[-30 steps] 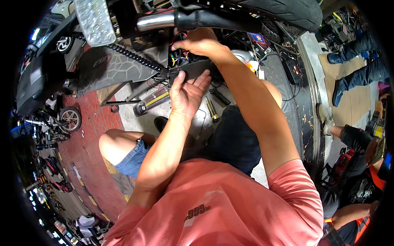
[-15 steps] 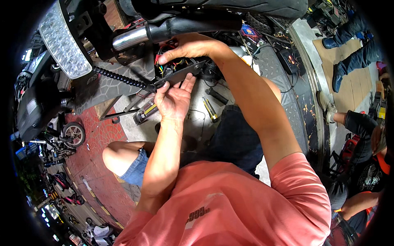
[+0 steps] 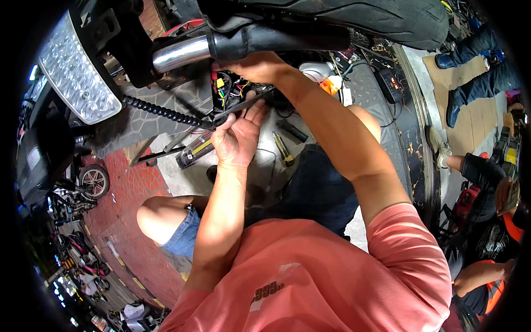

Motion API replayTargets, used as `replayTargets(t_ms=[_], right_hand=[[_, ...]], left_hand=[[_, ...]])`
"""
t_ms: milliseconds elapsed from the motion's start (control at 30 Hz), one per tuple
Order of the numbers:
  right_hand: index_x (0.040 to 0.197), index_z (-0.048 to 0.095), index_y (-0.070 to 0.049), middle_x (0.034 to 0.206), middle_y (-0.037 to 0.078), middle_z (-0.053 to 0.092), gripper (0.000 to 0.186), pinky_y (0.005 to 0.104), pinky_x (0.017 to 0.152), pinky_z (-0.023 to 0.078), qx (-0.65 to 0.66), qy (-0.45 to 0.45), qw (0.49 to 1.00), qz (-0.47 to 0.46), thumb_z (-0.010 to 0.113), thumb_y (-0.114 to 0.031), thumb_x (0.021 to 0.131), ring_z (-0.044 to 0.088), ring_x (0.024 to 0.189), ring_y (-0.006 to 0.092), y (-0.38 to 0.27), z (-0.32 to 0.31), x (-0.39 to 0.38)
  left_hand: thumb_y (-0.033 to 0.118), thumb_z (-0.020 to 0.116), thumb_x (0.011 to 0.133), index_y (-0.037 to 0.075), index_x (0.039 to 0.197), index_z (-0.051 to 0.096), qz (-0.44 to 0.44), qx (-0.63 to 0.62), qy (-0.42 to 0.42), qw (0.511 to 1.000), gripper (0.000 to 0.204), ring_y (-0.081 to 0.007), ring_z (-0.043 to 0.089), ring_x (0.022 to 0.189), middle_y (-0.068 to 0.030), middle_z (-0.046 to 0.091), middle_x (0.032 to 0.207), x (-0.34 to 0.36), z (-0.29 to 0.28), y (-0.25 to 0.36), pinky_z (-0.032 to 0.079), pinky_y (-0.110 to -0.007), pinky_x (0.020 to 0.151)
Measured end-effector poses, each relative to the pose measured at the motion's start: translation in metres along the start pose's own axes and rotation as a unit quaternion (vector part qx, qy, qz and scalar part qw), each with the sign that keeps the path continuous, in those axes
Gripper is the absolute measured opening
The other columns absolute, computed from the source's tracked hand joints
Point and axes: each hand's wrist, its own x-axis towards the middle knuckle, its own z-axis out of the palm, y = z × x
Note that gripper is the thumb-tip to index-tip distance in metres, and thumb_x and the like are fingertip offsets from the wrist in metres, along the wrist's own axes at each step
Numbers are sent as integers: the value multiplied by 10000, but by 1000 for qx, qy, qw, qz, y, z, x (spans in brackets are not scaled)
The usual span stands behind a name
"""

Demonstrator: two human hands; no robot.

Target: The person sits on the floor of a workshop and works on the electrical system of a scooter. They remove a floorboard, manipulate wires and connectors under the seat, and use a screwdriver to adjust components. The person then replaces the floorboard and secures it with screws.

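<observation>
My left hand (image 3: 238,141) is palm up, thumb and fingers closed on the near edge of a thin black panel (image 3: 234,107). Just beyond it lies a bundle of coloured wires (image 3: 225,91) with red, yellow and green among them. My right hand (image 3: 257,67) reaches over the wires from the right; its fingers pass below a chrome and black fork tube (image 3: 185,54) and are mostly hidden. What they hold, if anything, does not show. A coiled black cable (image 3: 166,109) runs up to the panel's left end.
A clear-lensed lamp (image 3: 80,69) and a black tyre (image 3: 387,22) hang close above. A yellow-and-black tool (image 3: 283,148) and a black cylindrical tool (image 3: 293,130) lie on the floor before me. A small box with a lit display (image 3: 390,86) stands right. Other people sit and stand far right.
My right hand has shifted slightly, its thumb now tucked toward the fork tube, so more wires show. The panel looks tilted more edge-on. The lamp and tyre have shifted with the view.
</observation>
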Motion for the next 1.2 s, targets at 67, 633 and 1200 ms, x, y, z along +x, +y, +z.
replayTargets(t_ms=[67,633,1200], right_hand=[[1131,754,-130,1065,87,765,357,369,873,544,-32,32,999,-17,721,-420,925,714,991,266,-2,3,0],[1195,702,-80,1208,159,718,470,415,1049,466,20,-47,994,92,688,-450,905,635,1203,310,6,10,17],[997,659,-98,873,43,655,528,333,699,492,446,37,729,518,729,-604,867,628,744,187,-28,-26,-97]], left_hand=[[147,674,826,-30,1465,433,-7,0,-2,1000,706,-452,525,1322,-287,516,1459,2,7,-2,343,-564,1197],[172,718,799,-27,1393,529,-2,10,11,1000,654,-433,520,1335,-208,546,1458,3,7,-3,395,-567,1159],[444,621,734,67,1350,590,-43,50,26,997,723,-271,547,885,-142,660,1288,-16,-4,1,431,-446,859]])
